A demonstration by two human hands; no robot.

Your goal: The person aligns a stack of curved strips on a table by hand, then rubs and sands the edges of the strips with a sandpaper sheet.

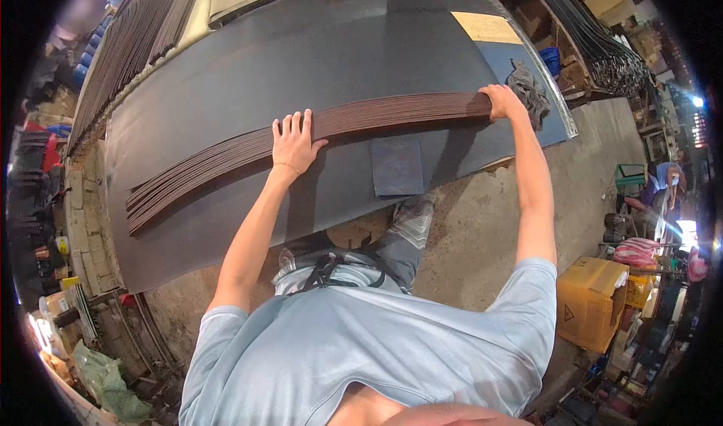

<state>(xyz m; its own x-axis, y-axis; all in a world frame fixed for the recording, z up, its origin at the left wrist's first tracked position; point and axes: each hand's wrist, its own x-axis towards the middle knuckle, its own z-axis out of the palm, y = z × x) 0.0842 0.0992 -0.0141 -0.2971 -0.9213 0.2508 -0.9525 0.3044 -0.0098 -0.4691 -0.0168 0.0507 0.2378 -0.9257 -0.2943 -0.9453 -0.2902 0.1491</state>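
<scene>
- Gripping the right end of a bundle of brown strips [392,113] is done by the right hand [503,102], whose fingers are curled round the edges.
- The left hand [296,146] is spread wide over the bundle, left of its middle; the fingers are laid across the strips and the thumb is held out to the right.
- The bundle is stretched in a long bow across the dark-topped counter [248,102], and at its left end the strips are slightly fanned; whether the right end is lifted off the surface cannot be told.
- Between the bundle and the counter's near edge, a dark square piece [397,167] is seen.
- Just beyond the right hand, a crumpled grey cloth [529,95] is left near the counter's right edge.
- Farther up, a yellowish panel [486,28] is set by the far right corner.
- Past the counter, more brown strips [139,38] are stacked at the upper left, and black strips [602,42] are piled at the upper right.
- On the concrete floor [482,223], a cardboard box [591,303] is placed at the lower right.
</scene>
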